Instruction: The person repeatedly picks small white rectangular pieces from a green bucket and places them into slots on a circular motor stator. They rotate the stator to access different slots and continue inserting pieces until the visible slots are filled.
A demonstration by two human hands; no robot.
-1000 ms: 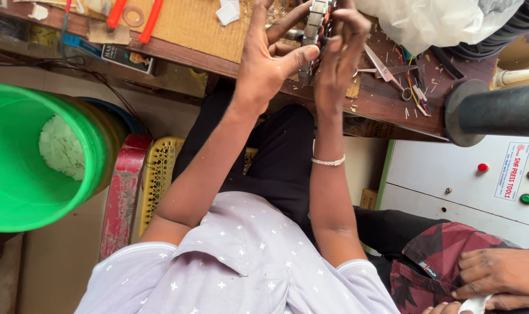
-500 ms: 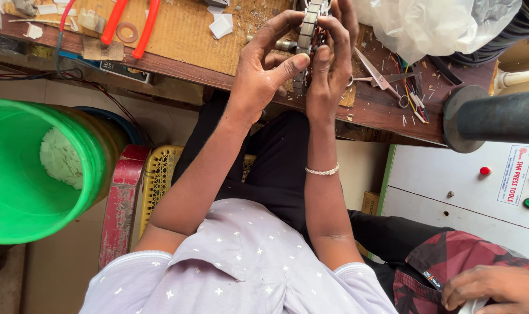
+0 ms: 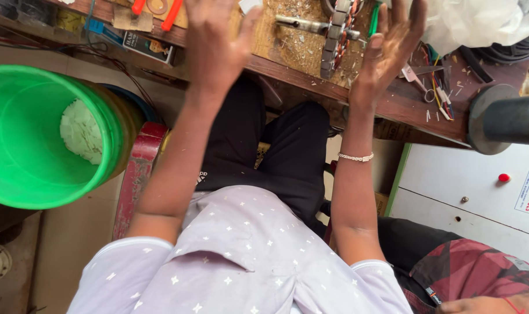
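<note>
The person's left hand [image 3: 215, 40] and right hand [image 3: 389, 49] are hovering over the wooden bench [image 3: 392, 104], both spread open with fingers splayed, gripping nothing. Between them, a segmented metal motor core [image 3: 334, 38] is lying near the bench's front edge, beside a steel rod [image 3: 302, 24].

Single head-worn view, steeply downward, close over lap and workbench [image 3: 404, 104]
</note>
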